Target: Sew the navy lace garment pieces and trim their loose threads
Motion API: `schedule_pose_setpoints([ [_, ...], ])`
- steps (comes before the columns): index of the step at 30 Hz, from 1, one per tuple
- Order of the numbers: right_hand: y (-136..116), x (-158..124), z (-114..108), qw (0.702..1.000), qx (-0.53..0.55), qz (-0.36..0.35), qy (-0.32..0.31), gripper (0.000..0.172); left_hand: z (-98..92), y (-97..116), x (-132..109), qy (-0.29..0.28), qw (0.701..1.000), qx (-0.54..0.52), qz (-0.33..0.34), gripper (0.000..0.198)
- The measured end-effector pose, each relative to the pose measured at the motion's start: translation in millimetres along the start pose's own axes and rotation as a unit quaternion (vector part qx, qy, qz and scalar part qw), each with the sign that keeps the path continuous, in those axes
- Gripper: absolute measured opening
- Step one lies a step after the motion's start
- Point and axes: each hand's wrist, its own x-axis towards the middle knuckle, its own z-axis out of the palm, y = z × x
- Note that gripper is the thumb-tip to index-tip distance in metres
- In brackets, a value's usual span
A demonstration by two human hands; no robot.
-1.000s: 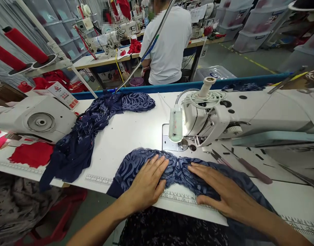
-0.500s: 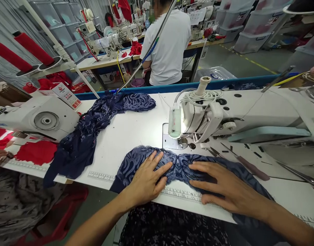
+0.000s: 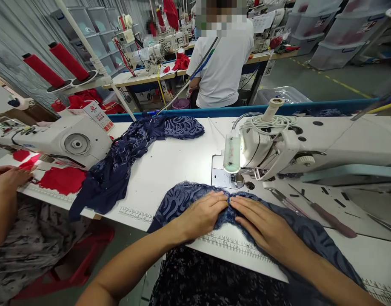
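Note:
A navy lace garment piece is spread along the front of the white sewing table, its scalloped edge below the machine's presser foot. At its narrow middle, my left hand is closed on the lace, fingers together and thumb hidden. My right hand rests on the piece from the other side, fingers stretched out and thumb a little apart. The fingertips of both hands nearly meet at the centre. To the right, the lace runs under my right forearm toward the table's front edge.
Past the piece stands a sewing machine. A brown-handled tool and scissors lie at right. A navy lace pile lies at left, beside another machine, red fabric and a co-worker's hands.
My hands have come together at the middle of the lace. The left fingers, spread before, have drawn in. My view has shifted left.

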Motion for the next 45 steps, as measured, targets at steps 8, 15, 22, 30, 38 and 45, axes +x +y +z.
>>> schedule_pose_setpoints([
  [8, 14.8, -8.0, -0.3, 0.996, -0.009, 0.034, -0.077, 0.066, -6.0, -7.7, -6.0, -0.05, 0.995, 0.004, -0.082, 0.048],
  [15, 13.9, -12.0, 3.4, 0.997, -0.012, 0.052, -0.052, 0.067, -2.8, -6.0, -6.6, -0.069, 0.995, 0.059, -0.053, 0.051],
  [22, 14.2, -12.5, 2.5, 0.997, -0.027, 0.046, -0.053, 0.066, 0.0, -7.4, -8.6, -0.048, 0.995, 0.082, -0.041, 0.048],
  [30, 9.7, -2.1, -2.6, 0.999, -0.03, 0.015, -0.028, 0.041, -1.8, -3.2, -7.6, -0.042, 0.99, 0.132, -0.014, 0.04],
  [38, 3.4, 39.1, -6.3, 0.994, -0.008, 0.104, -0.008, 0.027, 2.3, 4.2, -4.7, 0.02, 0.978, 0.202, 0.044, 0.029],
  [45, 11.2, 62.6, 4.5, 0.974, 0.002, 0.223, -0.037, 0.022, 10.8, 14.2, -2.7, 0.038, 0.967, 0.22, 0.123, 0.027],
])
